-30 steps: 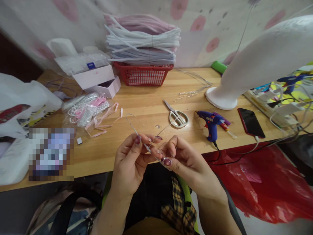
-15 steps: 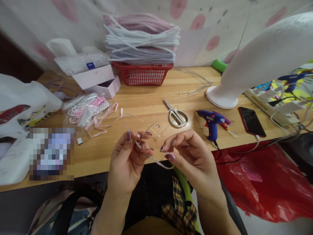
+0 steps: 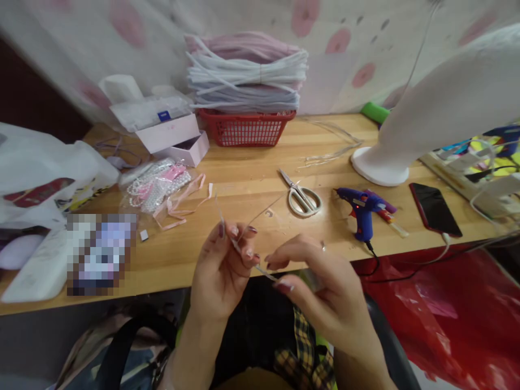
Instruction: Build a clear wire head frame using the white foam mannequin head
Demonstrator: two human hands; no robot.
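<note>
While both hands' fingers pinch it, thin strip (image 3: 238, 246) runs diag, upper-left to lower-right.

You are pinching a thin wire strip (image 3: 239, 246) in your left hand (image 3: 221, 271), thumb and fingertips closed on it, while your right hand (image 3: 320, 287) is gripping its lower end at 3 o'clock. Scissors (image 3: 303, 196) are lying on the desk (image 3: 244, 179) at 1 o'clock, a blue glue gun (image 3: 361, 208) beside them.

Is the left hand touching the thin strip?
Touching. In the head view the left hand pinches the thin strip between thumb and fingertips.
</note>
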